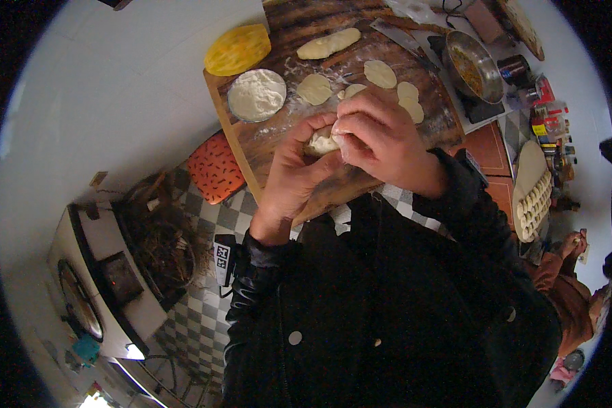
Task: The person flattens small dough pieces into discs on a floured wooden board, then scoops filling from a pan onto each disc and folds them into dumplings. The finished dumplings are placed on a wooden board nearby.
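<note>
Above the near part of a floured wooden board [250, 158], my left hand [293, 171] cradles a pale dough dumpling [320, 143]. My right hand [382, 135] pinches the dumpling's edge with thumb and fingers, which hide part of it. Beyond my hands lie flat round dough wrappers: one on the left [314, 89], one farther back [380, 74], and an overlapping pair [411, 104] to the right. Another wrapper [356, 91] is partly covered by my right hand. A long dough roll [329, 44] rests at the back.
On the board's left stand a bowl of flour [257, 95] and a yellow object [237, 50]. Back right are a cleaver [400, 41] and a metal pan of filling [472, 74]. Farther right, dumplings [534, 201] line a board near jars [545, 122] and another person [566, 290].
</note>
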Demonstrator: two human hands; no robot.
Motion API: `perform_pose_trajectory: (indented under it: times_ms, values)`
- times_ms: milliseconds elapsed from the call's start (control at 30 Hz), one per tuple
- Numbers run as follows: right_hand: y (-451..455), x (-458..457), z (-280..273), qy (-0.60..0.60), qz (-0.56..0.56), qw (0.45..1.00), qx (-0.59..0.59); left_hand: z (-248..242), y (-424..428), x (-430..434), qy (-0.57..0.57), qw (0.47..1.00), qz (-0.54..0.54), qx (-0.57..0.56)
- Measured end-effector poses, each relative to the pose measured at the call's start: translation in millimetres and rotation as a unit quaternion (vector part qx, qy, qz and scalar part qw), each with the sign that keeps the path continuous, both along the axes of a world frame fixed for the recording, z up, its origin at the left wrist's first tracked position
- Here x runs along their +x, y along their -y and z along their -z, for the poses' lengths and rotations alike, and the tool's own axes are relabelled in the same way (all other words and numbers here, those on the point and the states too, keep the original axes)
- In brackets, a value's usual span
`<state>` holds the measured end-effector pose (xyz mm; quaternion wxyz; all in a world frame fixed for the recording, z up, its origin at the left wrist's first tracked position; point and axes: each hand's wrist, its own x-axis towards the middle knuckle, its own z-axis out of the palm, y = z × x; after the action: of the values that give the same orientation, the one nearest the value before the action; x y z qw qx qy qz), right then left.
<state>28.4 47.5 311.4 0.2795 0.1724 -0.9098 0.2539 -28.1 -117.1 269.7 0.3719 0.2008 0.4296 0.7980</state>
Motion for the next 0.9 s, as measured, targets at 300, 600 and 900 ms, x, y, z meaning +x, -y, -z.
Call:
perform_pose_trajectory:
  times_ms: [300, 600, 900]
  values:
    - [-8.9, 6.6, -5.3, 0.081, -0.031, 0.980, -0.177, -2.3, 2.2, -1.9, 0.102, 0.994, 0.011, 0.032]
    - [-10.6, 9.8, 0.9, 0.034, -0.017, 0.993, -0.112, -5.7, 0.2, 2.8, 0.108, 0.994, 0.011, 0.011]
    - [-6.6, 7.6, 3.7, -0.005, 0.002, 1.000, -0.031, -1.7, -4.6, 5.2, 0.066, 0.998, 0.007, 0.009]
